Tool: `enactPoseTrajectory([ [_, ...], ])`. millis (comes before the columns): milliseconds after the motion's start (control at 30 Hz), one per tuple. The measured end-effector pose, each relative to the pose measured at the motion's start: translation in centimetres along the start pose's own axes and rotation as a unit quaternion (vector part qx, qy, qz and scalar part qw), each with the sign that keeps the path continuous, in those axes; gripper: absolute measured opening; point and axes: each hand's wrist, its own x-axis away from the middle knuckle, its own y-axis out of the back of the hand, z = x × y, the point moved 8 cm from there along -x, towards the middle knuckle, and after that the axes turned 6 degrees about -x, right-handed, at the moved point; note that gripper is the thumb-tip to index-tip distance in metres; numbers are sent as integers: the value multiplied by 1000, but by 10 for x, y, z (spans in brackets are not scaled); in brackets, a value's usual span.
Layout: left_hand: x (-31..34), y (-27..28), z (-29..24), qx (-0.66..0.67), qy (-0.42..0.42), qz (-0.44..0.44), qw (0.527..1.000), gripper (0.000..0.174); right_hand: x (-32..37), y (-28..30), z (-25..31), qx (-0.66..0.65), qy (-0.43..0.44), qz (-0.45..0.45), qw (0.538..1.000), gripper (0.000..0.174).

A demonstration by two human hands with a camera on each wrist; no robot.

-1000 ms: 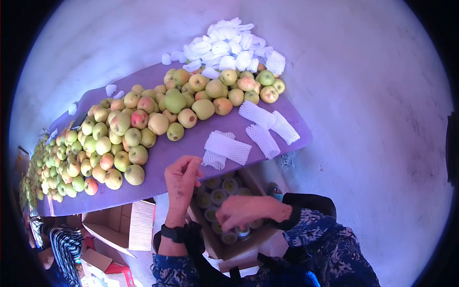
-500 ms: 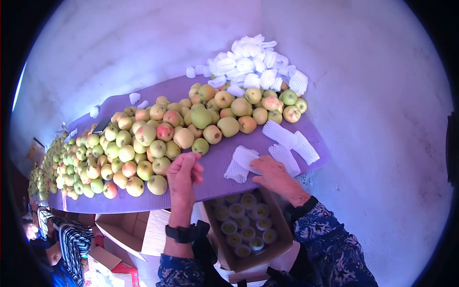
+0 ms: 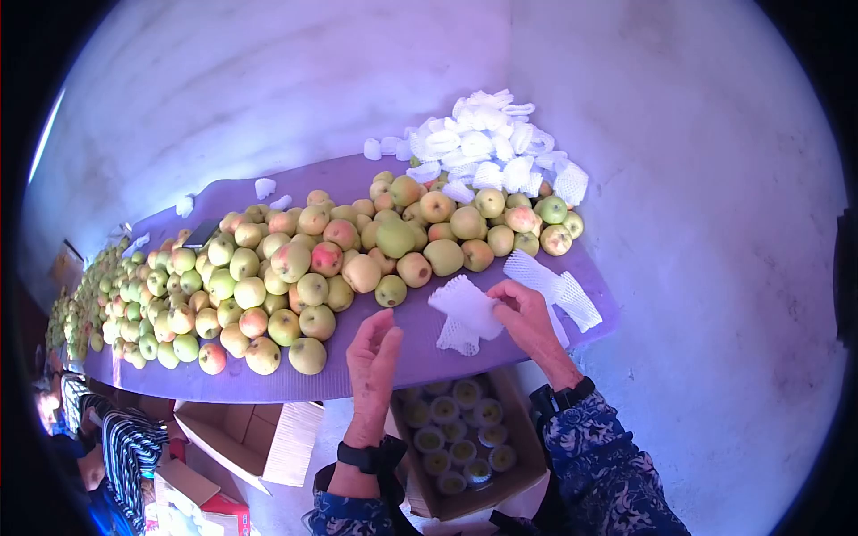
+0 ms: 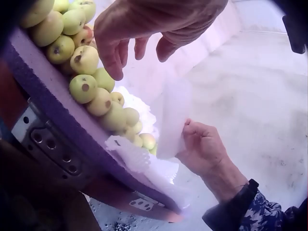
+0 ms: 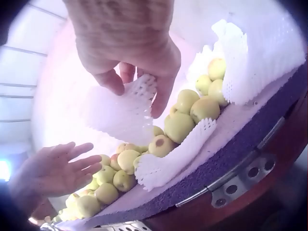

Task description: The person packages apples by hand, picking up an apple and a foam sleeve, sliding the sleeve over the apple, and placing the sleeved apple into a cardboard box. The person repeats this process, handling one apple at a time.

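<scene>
Right hand [image 3: 529, 323] pinches a white foam net [image 3: 472, 308]
Head: the net is over the worktop's [image 3: 407, 364] near right part, with a box [image 3: 529, 447] below. It looks light, soft and easy to tear, so hold its end gently. Left wrist: it shows as a tall pale strip. Right wrist: only here the left hand [image 5: 57, 169] shows its palm, fingers spread, holding nothing.

Legible text, labels, brands, numbers, signs: none. Red carton [image 3: 225, 506], lower left of head view: pale marks, too small to read.
</scene>
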Motion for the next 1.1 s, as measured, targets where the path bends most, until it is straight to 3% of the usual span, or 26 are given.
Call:
enactPoseTrajectory([
  [67,2,-1,-4,-17,-50,-1,999,30,6,-15,9,-61,-32,59,996,19],
  [167,2,-5,-13,12,-9,27,1000,29,10,-36,5,-104,-54,122,986,21],
  [267,6,-10,1,106,140,107,979,26,15,-51,4,-102,-63,174,977,23],
  [300,6,-11,-1,85,127,114,982,25,17,-55,4,-99,-67,191,974,24],
  [467,9,-16,-7,-24,81,182,980,28,21,-55,-3,-125,-90,187,970,28],
  [567,13,-23,-8,72,142,193,968,28,21,-55,-7,-157,-116,198,961,28],
  [867,18,-28,-16,124,180,234,947,32,22,-59,-22,-230,-140,192,944,30],
  [967,18,-27,-19,19,108,241,964,32,22,-61,-22,-185,-125,201,954,30],
  [1100,19,-32,-17,29,60,246,967,29,27,-66,-16,-156,-122,226,954,29],
])
